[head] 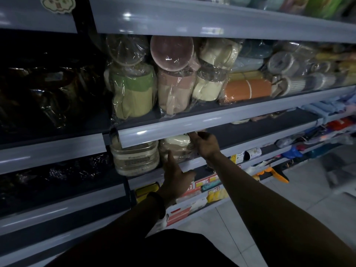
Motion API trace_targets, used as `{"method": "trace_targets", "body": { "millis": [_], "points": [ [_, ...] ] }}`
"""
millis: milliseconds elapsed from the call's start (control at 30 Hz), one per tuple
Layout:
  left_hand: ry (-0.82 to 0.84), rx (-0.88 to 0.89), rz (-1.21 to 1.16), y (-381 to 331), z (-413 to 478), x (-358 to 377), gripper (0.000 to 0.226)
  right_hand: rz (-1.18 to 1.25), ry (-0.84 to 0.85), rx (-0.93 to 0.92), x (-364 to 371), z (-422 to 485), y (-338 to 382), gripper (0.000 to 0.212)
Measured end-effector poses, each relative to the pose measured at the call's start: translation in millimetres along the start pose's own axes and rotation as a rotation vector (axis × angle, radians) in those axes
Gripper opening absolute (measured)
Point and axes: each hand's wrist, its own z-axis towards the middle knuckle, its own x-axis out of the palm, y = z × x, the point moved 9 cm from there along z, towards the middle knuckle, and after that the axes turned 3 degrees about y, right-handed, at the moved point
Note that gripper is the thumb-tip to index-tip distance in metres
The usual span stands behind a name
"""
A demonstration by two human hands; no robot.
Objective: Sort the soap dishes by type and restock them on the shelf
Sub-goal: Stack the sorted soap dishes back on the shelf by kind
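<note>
A cream soap dish pack [178, 145] wrapped in clear plastic sits on the middle shelf [256, 137], partly hidden under the shelf lip above. My right hand [205, 144] grips the pack's right side, fingers curled around the wrap. My left hand [176, 175] rests against the pack's lower front, thumb raised and fingers spread. To the pack's left stands a clear stacked container pack [134, 158]. On the shelf above lie more wrapped packs: green [133, 91], pink [174, 74], cream [213, 74] and orange [247, 90].
The grey shelf lip [173, 130] overhangs the pack closely. To the right, the middle shelf is dark and bare up to small items at the back. Lower shelves hold boxed goods [192, 189]. Tiled floor [308, 199] lies at right. The left bay is dark.
</note>
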Motion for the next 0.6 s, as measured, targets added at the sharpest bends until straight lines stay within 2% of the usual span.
{"method": "trace_targets", "body": {
  "millis": [67,100,200,233,367,500,600],
  "points": [
    [0.008,0.007,-0.048,17,15,3,0.121,-0.033,-0.027,-0.013,-2,0,3,0.068],
    [0.018,0.019,-0.068,23,20,5,0.119,-0.047,-0.033,-0.027,-3,1,5,0.064],
    [0.031,0.058,-0.118,29,27,9,0.115,-0.027,0.008,-0.067,-1,1,11,0.029],
    [0.036,0.066,-0.129,31,30,11,0.114,0.030,0.035,-0.059,0,1,10,0.025],
    [0.045,0.057,-0.126,57,51,22,0.117,0.135,0.130,-0.028,6,-1,3,0.023],
    [0.041,0.051,-0.065,17,15,11,0.105,0.185,0.136,-0.020,6,-6,3,0.018],
    [0.051,0.030,-0.055,17,11,12,0.098,0.226,0.135,-0.019,6,-5,-1,0.034]
  ]
}}
